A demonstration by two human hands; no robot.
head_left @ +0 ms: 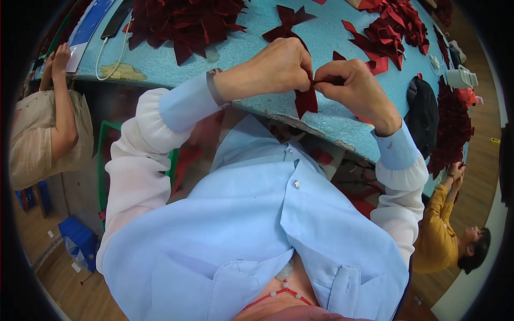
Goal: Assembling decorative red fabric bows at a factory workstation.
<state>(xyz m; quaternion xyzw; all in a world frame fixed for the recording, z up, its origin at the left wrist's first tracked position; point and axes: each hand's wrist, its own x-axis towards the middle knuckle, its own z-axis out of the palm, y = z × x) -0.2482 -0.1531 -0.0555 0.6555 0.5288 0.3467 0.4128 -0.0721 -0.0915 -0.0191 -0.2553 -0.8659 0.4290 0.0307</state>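
Above the table's near edge, my left hand (286,65) is closed in a pinch on a dark red ribbon bow (306,102). One pointed end of the bow hangs below my fingers. From the right, my right hand (356,88) meets it with thumb and forefinger pinched together at the bow's middle. Whatever fine piece may be between those fingertips is hidden. Just beyond my left hand lies another dark red bow (288,22), partly covered by that hand. A further red ribbon piece (338,55) shows behind my right hand.
The light blue table (241,64) has a chipped near edge. Heaps of red bows lie at far left (182,27) and far right (385,40). A black bag (422,115) and a white cup (461,78) are at right. Other people sit at left (48,128) and right (444,241).
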